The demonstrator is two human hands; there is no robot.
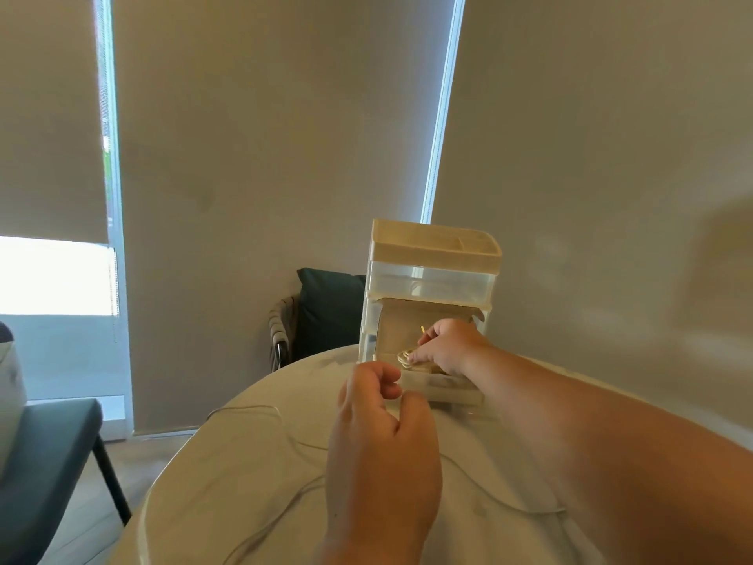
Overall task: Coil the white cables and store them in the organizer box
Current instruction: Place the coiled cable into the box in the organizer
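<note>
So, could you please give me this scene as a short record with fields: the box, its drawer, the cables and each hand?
organizer box: stands upright on the far side of the table
lower drawer: pulled open
coiled cable: pinched by the right hand, over the open drawer
loose cable: lies uncoiled on the table
left hand: fingers curled near the drawer front; whether it holds anything is unclear

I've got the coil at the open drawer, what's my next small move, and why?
Probably set the coiled white cable into the open drawer and release it: your right hand pinches it right over the drawer, and a loose white cable on the table waits for coiling.
</note>
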